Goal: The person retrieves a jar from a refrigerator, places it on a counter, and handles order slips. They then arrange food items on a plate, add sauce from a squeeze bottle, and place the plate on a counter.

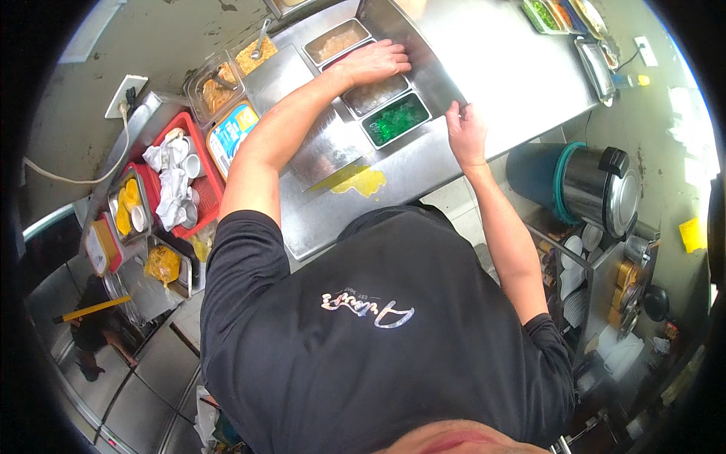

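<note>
My left hand point(379, 61) reaches over a row of rectangular steel pans, fingers bent down near their far right rims; whether it grips one is hidden. The pan beyond it holds pale, translucent contents point(340, 43). Nearer me are a pan of clear, wet pieces point(376, 95) and one of green jelly-like pieces point(392, 121). My right hand point(468, 131) is right of the pans, thumb up and fingers curled, beside the corner of an upright steel panel point(434, 68); contact is unclear. A flat steel sheet point(326, 144) lies left of the pans.
Yellow liquid point(363, 180) lies on the steel counter point(334, 224). A red basket point(211, 196) with cups and white cloths, a clear tub point(198, 102) and a lidded tub point(232, 133) stand left. A large steel pot point(592, 184) stands right. Another person point(105, 335) is at lower left.
</note>
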`<state>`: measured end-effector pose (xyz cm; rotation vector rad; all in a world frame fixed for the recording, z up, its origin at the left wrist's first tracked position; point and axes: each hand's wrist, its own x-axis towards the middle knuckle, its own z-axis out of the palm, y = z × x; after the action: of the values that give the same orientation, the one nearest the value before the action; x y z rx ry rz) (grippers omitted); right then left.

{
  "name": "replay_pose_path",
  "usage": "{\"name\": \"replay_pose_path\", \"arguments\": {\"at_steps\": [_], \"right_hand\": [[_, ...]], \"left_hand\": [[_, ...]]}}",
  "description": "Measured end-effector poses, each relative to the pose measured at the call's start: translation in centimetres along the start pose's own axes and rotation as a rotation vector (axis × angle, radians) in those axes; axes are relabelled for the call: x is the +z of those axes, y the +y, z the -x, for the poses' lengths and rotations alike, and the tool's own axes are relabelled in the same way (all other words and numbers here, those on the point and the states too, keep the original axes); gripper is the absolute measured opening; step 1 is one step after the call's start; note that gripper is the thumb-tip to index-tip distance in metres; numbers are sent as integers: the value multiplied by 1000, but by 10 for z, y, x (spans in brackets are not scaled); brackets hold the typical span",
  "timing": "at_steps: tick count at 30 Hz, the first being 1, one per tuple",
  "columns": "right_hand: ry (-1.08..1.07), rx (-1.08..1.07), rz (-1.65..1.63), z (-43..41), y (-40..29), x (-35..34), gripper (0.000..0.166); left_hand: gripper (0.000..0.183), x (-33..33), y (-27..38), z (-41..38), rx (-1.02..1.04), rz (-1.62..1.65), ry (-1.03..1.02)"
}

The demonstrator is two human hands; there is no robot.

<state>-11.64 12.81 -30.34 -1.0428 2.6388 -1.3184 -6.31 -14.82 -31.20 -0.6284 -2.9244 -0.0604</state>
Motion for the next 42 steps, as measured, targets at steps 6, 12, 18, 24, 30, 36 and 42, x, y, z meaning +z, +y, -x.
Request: {"name": "replay_pose_path", "arguments": {"at_steps": [6,12,18,24,30,36,42], "right_hand": [[-6,-1,-3,1,6,-2,21],[-42,24,-83,-2,9,-4,18],[0,-45,-101,-4,19,2,18],[-20,-15,-120,-7,18,0,20],[-55,-27,-32,-9,16,-6,21],[-89,22,-26,-6,36,1,22],[-153,91,-74,0,37,-2,19]], "left_hand": [[35,3,-4,10,-23,79,161],[32,-13,-10,-7,-123,260,-1],[30,-14,-12,-13,-98,239,22],[27,-14,-14,-23,-79,194,48],[27,-4,-11,-18,-104,194,-29],[24,16,-7,-10,-73,70,172],[30,-15,38,18,-333,-55,200]]}}
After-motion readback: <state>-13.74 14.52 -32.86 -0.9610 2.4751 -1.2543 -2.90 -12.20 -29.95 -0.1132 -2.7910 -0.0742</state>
